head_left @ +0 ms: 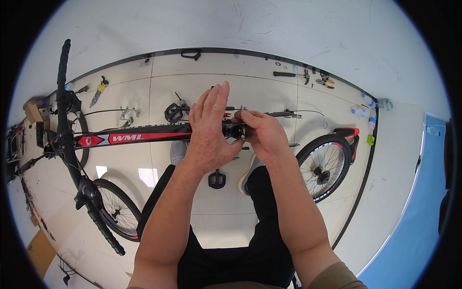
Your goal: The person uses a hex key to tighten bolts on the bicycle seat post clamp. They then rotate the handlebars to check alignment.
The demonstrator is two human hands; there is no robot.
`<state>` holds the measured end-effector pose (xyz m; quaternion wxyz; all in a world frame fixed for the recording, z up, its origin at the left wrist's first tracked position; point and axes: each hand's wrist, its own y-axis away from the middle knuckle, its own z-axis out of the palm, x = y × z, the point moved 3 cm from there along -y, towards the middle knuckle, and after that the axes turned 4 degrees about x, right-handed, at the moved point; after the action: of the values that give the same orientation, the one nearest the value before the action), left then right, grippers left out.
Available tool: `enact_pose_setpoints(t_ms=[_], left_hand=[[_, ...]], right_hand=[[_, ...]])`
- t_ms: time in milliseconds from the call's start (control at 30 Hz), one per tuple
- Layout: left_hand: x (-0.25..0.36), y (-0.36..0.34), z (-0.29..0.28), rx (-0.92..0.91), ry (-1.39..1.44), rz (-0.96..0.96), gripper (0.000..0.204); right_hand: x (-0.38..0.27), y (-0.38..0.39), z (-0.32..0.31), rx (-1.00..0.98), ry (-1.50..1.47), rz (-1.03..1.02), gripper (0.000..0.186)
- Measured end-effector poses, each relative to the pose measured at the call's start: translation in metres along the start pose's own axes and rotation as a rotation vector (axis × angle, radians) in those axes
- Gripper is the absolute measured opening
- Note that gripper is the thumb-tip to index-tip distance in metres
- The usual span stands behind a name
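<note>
Between my legs stands a black and red bicycle frame [163, 131], its top tube running left to the dark drop handlebar [72, 156]. At the frame's right end, the open round top of the seat tube [236, 131] faces up, with no saddle in it. My right hand [265, 135] has its thumb and fingers closed around the seat clamp at that tube's rim; the fingers partly hide the clamp. My left hand [208, 132] lies over the top tube just left of the opening, fingers stretched out and thumb near the rim. Below them a black pedal [216, 179] shows.
A loose wheel [321, 168] lies at the right, another wheel [117, 210] at lower left. Along the back wall are a hammer [291, 74], pliers [325, 83] and a yellow-handled tool [99, 89]. Silver brake parts [129, 114] lie behind the frame. Plastic bottles [358, 111] are at far right.
</note>
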<state>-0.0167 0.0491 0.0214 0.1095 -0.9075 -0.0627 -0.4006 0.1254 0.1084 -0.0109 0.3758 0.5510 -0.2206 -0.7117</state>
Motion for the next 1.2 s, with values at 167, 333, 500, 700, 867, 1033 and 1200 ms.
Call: enact_pose_setpoints(t_ms=[167, 333, 500, 700, 867, 1033, 1200], left_hand=[[0.001, 0.0, 0.0, -0.014, 0.01, -0.018, 0.117], [0.001, 0.0, -0.001, -0.023, 0.011, -0.02, 0.118], [0.001, -0.001, -0.001, -0.022, 0.007, -0.021, 0.118], [0.0, 0.001, -0.001, 0.002, 0.018, -0.007, 0.117], [-0.001, 0.001, 0.001, 0.003, 0.085, -0.028, 0.119], [-0.002, 0.002, 0.002, 0.004, 0.091, -0.037, 0.119], [-0.001, 0.002, 0.001, -0.004, 0.091, -0.041, 0.118]], right_hand=[[-0.001, 0.0, 0.0, 0.1, 0.028, -0.028, 0.02], [-0.001, 0.004, 0.007, 0.183, 0.009, -0.067, 0.026], [0.003, 0.003, 0.008, 0.192, 0.034, -0.084, 0.024], [-0.007, 0.008, 0.005, -0.085, 0.068, 0.021, 0.026], [-0.003, 0.002, -0.003, -0.117, 0.016, 0.009, 0.026], [0.0, 0.001, -0.002, -0.061, 0.021, 0.017, 0.026], [-0.003, 0.003, 0.0, 0.042, 0.048, 0.011, 0.027]])
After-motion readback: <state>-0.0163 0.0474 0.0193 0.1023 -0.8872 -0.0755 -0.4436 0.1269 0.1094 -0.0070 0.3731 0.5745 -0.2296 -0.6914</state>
